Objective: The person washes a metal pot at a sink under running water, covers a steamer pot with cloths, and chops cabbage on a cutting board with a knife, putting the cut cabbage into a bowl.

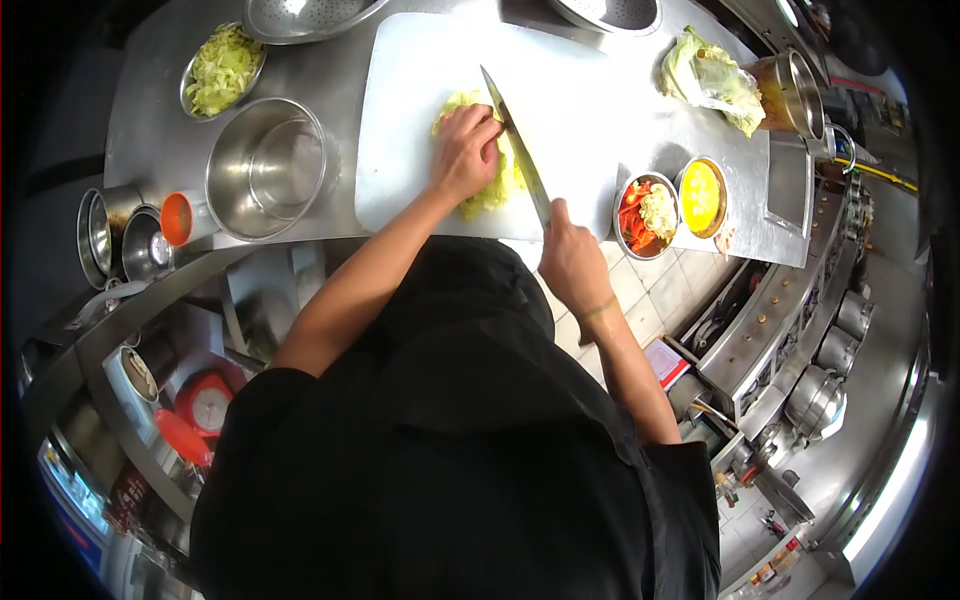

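My left hand (466,152) presses down on pale green cabbage (487,200) lying on the white cutting board (400,120), its fingers curled over the leaves. In my right hand (574,258) is the handle of a long kitchen knife (522,150). The blade slants up and to the left, lying right beside the fingers of my left hand and along the right edge of the cabbage. Some of the cabbage is hidden under my left hand.
Left stand a bowl of shredded cabbage (222,75), a large steel pot (265,170) and an orange cup (177,218). Right are a bowl of sliced red peppers (632,215), a bowl of yellow liquid (702,198) and a leafy cabbage piece (712,80). Colanders (310,22) sit behind.
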Demonstrator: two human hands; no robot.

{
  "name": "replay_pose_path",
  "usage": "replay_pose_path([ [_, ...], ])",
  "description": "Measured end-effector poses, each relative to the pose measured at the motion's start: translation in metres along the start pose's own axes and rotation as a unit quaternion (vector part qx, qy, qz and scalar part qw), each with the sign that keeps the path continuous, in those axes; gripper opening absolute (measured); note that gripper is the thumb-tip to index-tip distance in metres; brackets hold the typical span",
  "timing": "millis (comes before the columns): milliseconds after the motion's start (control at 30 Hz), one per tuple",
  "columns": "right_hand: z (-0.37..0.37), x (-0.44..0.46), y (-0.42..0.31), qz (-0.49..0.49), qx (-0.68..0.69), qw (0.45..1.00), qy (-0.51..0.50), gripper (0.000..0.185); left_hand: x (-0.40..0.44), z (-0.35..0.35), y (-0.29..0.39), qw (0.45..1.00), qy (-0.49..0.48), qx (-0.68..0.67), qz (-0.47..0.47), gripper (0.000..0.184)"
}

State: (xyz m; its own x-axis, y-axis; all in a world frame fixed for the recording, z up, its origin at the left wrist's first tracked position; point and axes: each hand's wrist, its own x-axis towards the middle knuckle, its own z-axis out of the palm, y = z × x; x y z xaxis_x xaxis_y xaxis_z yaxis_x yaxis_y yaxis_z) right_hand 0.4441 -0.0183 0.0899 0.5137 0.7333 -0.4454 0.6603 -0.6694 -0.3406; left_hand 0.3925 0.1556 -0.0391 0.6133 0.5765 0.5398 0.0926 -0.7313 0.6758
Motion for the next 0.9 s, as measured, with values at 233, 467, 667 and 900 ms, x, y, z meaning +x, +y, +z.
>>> replay_pose_path([
  [233, 0.055, 0.058, 0.015, -0.033, 0.019, 0.998, 0.045, 0.03, -0.002, -0.002, 0.0, 0.999, -0.034, -0.03, -0.016, 0.02],
  [467, 0.042, 0.016, 0.007, -0.008, 0.042, 0.999, 0.024, 0.03, -0.003, -0.004, -0.002, 0.998, -0.037, -0.04, -0.037, 0.021],
  [667, 0.019, 0.006, -0.005, -0.005, 0.023, 0.999, 0.022, 0.028, -0.003, -0.003, -0.002, 0.999, -0.018, -0.029, -0.037, 0.018],
  [900, 0.066, 0.045, -0.001, 0.009, 0.044, 0.997, 0.07, 0.024, -0.004, -0.004, -0.006, 0.997, -0.054, -0.053, -0.034, 0.014],
])
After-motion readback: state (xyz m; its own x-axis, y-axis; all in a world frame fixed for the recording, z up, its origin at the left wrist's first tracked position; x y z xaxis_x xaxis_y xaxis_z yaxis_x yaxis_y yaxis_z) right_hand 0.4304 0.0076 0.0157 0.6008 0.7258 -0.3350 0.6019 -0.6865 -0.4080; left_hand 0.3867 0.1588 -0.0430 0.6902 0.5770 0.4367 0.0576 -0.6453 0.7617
